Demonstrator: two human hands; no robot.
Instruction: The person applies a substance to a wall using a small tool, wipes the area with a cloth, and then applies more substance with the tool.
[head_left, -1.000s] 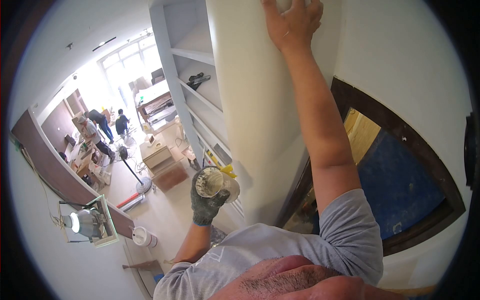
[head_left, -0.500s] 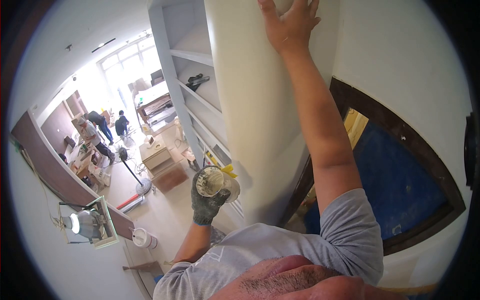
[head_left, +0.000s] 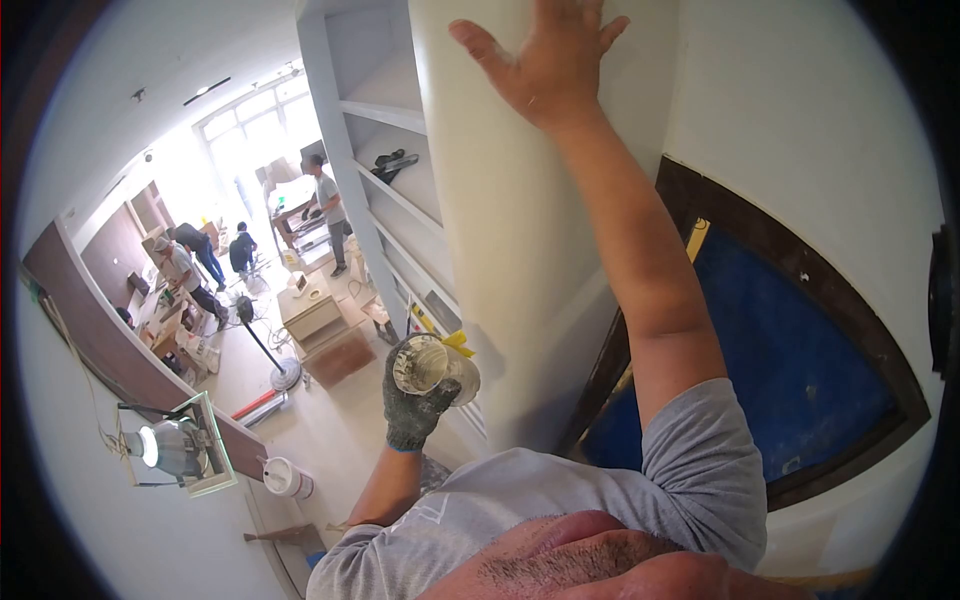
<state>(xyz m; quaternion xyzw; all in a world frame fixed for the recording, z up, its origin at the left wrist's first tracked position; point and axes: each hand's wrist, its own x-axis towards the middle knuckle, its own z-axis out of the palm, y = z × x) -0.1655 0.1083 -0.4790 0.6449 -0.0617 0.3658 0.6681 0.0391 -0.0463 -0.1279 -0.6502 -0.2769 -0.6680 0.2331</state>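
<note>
My left hand (head_left: 412, 415), in a dark grey glove, is wrapped round a whitish plastic tub (head_left: 424, 364) with pale residue on its rim and inside. A yellow-handled tool (head_left: 458, 341) shows at the tub's edge. My bare right hand (head_left: 553, 65) is raised at the top of the view, its fingers spread against the cream curved wall (head_left: 500, 190); the fingertips run out of the frame. I see nothing held in it.
White shelving (head_left: 385, 115) with dark tools stands left of the wall. A dark-framed blue panel (head_left: 790, 370) is at the right. A lit work lamp (head_left: 170, 446) and a white bucket (head_left: 289, 477) are at lower left. Several people are in the room behind.
My right hand has moved left along the wall, with its fingers spread wider. A person in a grey shirt now shows beside the shelving. My left hand has stayed in place.
</note>
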